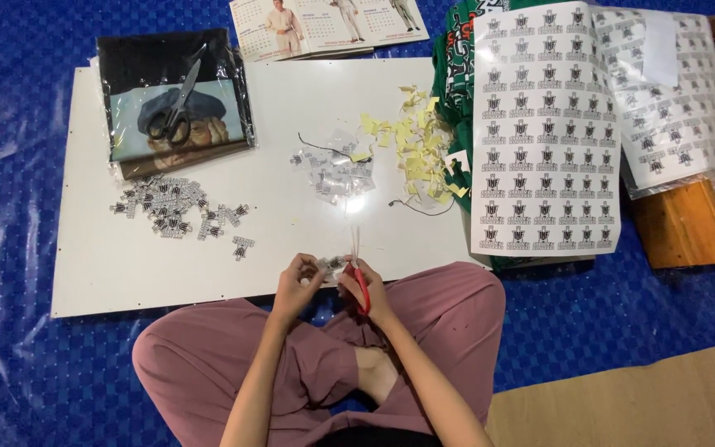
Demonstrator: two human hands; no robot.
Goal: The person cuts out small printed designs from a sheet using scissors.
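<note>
Pinching a small sticker cutout (330, 265) in the left hand (298, 285), right hand (363, 287) gripping red-handled scissors (358, 269) mid-trim; next snip looks like it needs careful following of the printed edge.

A small black-and-white printed sticker (330, 265) sat pinched between the fingertips of both hands, just over the near edge of the white table (109, 281). Red-handled scissors (359, 273) stood nearly upright beside it, thin blades pointing away from the person.
</note>
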